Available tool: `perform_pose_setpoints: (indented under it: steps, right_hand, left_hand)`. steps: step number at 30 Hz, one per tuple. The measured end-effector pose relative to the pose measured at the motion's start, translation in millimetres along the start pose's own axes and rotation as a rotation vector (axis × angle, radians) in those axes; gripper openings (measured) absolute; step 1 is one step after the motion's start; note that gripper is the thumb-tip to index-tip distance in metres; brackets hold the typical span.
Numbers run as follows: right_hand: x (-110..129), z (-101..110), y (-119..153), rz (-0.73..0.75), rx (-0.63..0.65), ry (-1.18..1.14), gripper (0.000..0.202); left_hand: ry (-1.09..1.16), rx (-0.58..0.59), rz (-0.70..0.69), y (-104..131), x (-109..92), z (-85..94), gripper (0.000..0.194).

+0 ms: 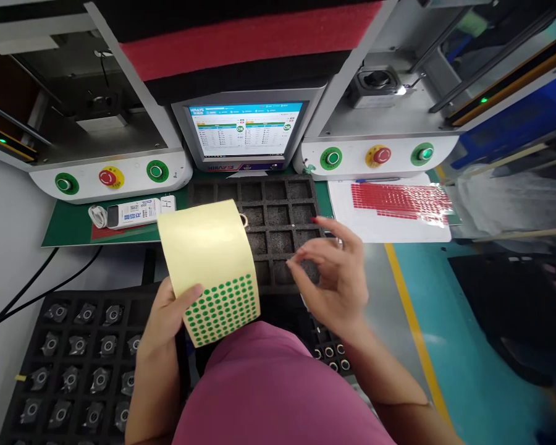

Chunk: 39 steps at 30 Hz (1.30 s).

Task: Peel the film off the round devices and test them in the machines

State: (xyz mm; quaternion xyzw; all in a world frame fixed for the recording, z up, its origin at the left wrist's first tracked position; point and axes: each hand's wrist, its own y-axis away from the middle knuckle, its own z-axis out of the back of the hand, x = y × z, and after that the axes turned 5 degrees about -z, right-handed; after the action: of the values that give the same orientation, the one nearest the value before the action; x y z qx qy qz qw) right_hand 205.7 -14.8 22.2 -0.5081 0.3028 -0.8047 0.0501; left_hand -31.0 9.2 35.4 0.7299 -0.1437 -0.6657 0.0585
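My left hand (169, 315) is closed on the lower left edge of a pale yellow sticker sheet (204, 241). Rows of green round stickers cover the sheet's lower part, while its upper part is bare and curls. To the right, over the black foam tray (285, 262), my right hand (331, 278) is raised with its index finger stretched out and apart from the thumb. A small red spot (314, 220) shows at that fingertip; I cannot tell what it is. Behind the sheet's right edge, a ring-shaped part (244, 220) is partly hidden in the tray.
At the lower left, another foam tray (136, 312) holds several dark parts. Small rings (332, 352) sit below my right hand. Red sticker strips (401, 201) lie on white paper (347, 232). A monitor (245, 133) stands between two machines with green buttons (156, 171) and red stop buttons (382, 156).
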Motion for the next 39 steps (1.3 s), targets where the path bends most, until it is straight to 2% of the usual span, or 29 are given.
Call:
perform_pose_setpoints:
  steps: [2,4,6,8,11,15,19,24,28,32,39]
  right_hand:
    - [-17,2,-1,-0.128,-0.038,-0.016,0.041]
    - [-37,3,-4,-0.274,-0.057,-0.068,0.033]
    - [-56,0,-9,-0.406,-0.063,-0.132,0.030]
    - [-72,-6,-18,-0.496,-0.035,-0.187,0.032]
    - [-89,-23,-35,-0.553,0.050,-0.243,0.035]
    - [-107,-53,-53,-0.647,0.203,-0.295,0.039]
    - [-119,-72,-58,-0.721,0.276,-0.312,0.040]
    - [-124,-76,-58,-0.755,0.285,-0.314,0.040]
    - [-127,-78,-61,-0.771,0.332,-0.314,0.042]
    - [-127,-87,-66,-0.763,0.432,-0.315,0.042]
    - [-120,-106,-61,-0.689,0.652,-0.307,0.038]
  left_hand:
    - [-0.178,0.168,-0.067,-9,3,15.3,0.034]
    - [-0.415,0.376,-0.146,-15,2,18.4,0.023]
    - [-0.737,0.568,-0.223,-17,-1,9.3,0.014]
    - [-1.075,0.664,-0.287,-20,-2,-7.3,0.020]
    - [-1.321,0.644,-0.335,-30,2,-31.7,0.021]
    - [-1.311,0.604,-0.385,-56,19,-45.9,0.025]
    - [-1.292,0.549,-0.389,-76,32,-41.7,0.028]
    - [-1.315,0.439,-0.301,-90,38,-31.7,0.031]
    - [-1.308,0.410,-0.298,-97,42,-34.1,0.029]
    - [-1.342,0.341,-0.264,-100,50,-37.6,0.040]
    - [-1.406,0.404,-0.225,-95,60,-37.3,0.045]
